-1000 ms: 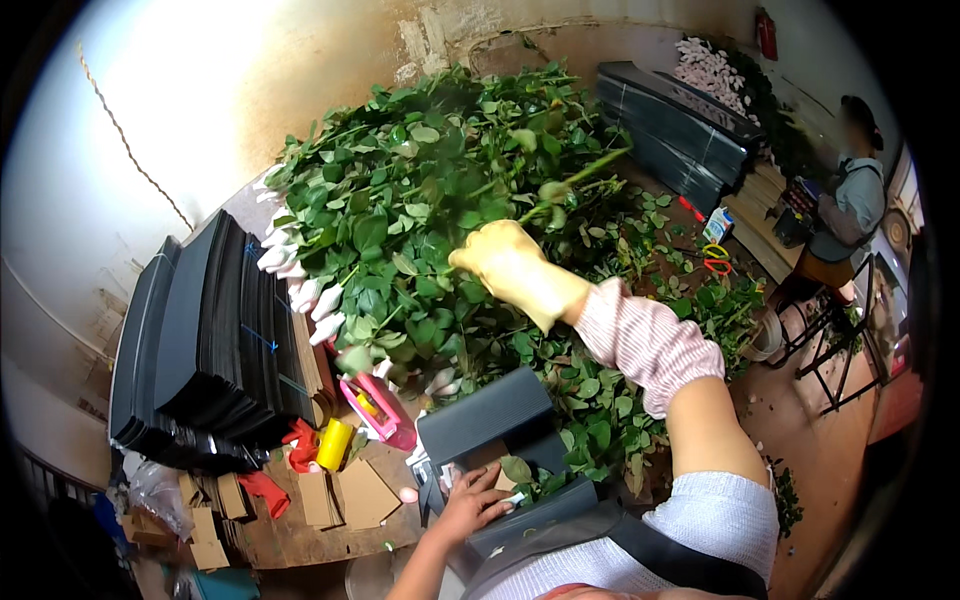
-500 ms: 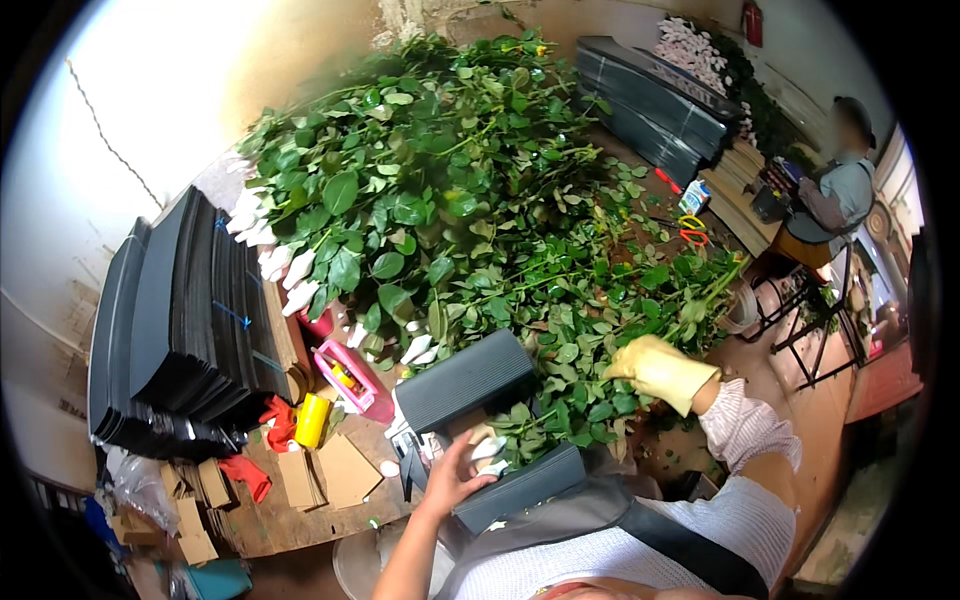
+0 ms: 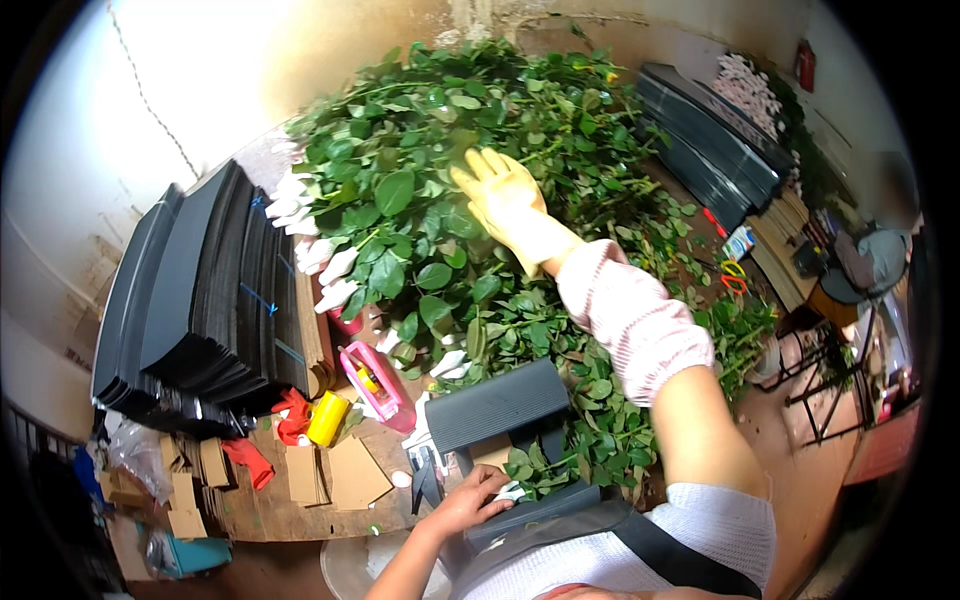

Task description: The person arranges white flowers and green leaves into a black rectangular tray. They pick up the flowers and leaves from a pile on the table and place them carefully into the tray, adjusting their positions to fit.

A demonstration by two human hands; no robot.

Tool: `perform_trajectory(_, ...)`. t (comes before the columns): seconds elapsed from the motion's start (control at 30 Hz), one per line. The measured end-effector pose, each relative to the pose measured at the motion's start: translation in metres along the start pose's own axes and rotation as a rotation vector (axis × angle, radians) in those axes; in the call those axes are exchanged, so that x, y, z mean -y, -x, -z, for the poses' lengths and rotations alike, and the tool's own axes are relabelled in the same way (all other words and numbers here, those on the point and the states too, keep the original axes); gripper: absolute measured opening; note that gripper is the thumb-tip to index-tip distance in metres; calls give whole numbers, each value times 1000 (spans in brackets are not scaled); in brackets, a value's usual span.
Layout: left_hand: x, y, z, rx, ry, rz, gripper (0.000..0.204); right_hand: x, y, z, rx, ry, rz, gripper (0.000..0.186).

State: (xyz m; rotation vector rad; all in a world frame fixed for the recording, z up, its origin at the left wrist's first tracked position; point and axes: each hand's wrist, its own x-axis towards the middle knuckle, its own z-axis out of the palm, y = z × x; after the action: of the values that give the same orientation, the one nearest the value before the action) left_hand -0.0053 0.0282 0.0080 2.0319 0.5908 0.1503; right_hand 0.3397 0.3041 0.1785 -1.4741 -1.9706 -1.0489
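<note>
My left hand (image 3: 472, 503), bare, is closed at the white-covered rosebuds (image 3: 512, 492) lying in a trough between two dark grey padded sides; its fingers partly hide them. The ribbed pad (image 3: 498, 405) forms the far side, and the near pad (image 3: 540, 508) lies against my apron. Leafy rose stems (image 3: 560, 465) run rightward from these buds. My right hand (image 3: 505, 205), in a yellow glove, reaches forward with fingers spread over the big heap of green-leaved roses (image 3: 395, 190). Nothing shows in its grasp. White-sleeved buds (image 3: 335, 293) stick out at the heap's left side.
Stacked dark grey sheets (image 3: 200, 290) stand at left, with another wrapped stack (image 3: 710, 145) far right. Around the table's left front are a pink tape dispenser (image 3: 385, 395), a yellow roll (image 3: 327, 418), cardboard pieces (image 3: 357, 474) and a black-handled tool (image 3: 427, 480). A person (image 3: 880, 260) sits far right.
My gloved right hand has swung forward and left, from the near stems to the big heap, and its fingers have spread. My left hand stays by the buds. The view has shifted slightly.
</note>
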Motion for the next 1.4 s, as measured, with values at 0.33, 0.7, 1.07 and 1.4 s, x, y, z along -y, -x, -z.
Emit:
perform_trajectory(0.33,16,1,-23,-359,-51,-40,24,39,70,137,161,-571,4,26)
perform_trajectory(0.7,22,-4,-26,-387,317,206,89,32,311,212,991,-577,-219,13)
perform_trajectory(1.07,20,0,-28,-438,53,10,47,42,100,19,588,47,96,23)
perform_trajectory(1.4,18,-11,-30,-577,8,42,21,29,50,55,-99,-548,-9,13)
